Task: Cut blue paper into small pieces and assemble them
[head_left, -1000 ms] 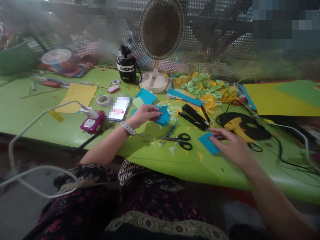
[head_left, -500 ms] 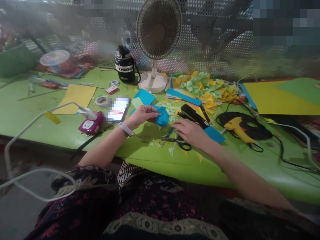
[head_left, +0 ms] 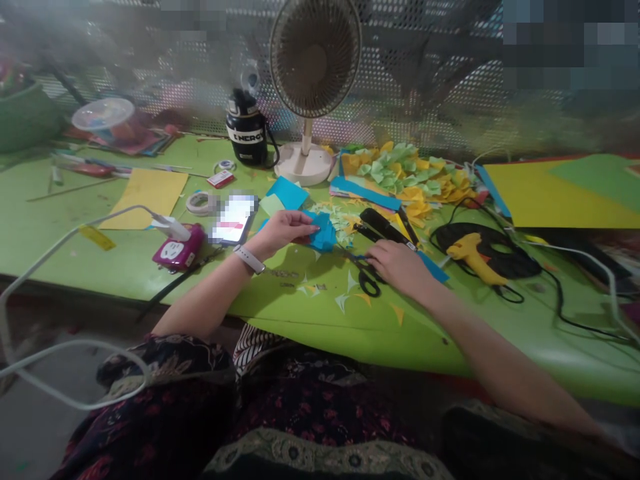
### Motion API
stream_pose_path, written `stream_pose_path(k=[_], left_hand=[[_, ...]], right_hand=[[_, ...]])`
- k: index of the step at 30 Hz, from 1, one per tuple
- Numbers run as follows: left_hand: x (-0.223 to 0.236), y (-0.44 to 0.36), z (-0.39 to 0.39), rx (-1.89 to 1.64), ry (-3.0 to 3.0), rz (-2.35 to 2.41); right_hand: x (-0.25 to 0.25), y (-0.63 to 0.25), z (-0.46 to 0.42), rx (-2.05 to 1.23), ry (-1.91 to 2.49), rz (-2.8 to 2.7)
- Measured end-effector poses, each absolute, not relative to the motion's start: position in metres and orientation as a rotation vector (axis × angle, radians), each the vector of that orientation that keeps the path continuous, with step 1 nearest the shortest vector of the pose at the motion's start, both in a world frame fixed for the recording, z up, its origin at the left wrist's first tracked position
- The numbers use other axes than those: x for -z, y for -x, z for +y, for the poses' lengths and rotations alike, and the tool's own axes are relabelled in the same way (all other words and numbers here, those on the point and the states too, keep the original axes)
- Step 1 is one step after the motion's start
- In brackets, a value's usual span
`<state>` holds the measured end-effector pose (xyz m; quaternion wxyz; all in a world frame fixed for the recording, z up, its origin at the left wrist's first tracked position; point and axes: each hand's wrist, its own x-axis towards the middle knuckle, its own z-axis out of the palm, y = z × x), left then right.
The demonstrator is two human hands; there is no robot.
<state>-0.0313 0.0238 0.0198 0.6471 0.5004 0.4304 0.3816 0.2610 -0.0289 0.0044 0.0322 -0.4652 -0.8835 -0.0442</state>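
My left hand (head_left: 290,228), with a pale band at the wrist, is closed on a small stack of blue paper pieces (head_left: 323,235), pinched between thumb and fingers. To its right, my right hand (head_left: 397,263) has its fingers closed at the handles of black scissors (head_left: 369,283). The scissor blades point toward the blue paper, and one finger loop shows below my fingers. A blue paper square (head_left: 434,268) lies partly under my right hand. Just beyond that hand is a black stapler (head_left: 383,227).
Paper scraps (head_left: 345,301) litter the green table (head_left: 300,320). Behind stand a fan (head_left: 307,163) and a black bottle (head_left: 249,137), beside a heap of yellow and green cut paper (head_left: 400,170). A phone (head_left: 234,220) and purple adapter (head_left: 180,248) lie left; a yellow glue gun (head_left: 475,257) lies right.
My right hand has shifted right onto the scissors' handles, and the scissors have turned so the blades angle up toward the blue paper. My left hand keeps its pinch on the paper.
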Motion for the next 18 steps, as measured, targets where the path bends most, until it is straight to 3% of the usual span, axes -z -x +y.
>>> stream_pose_path(k=[18], left_hand=[[-0.02,0.031,0.023,-0.844,-1.127,1.009]], right_hand=[[-0.026,-0.291,-0.031,-0.03,1.567,-2.445]])
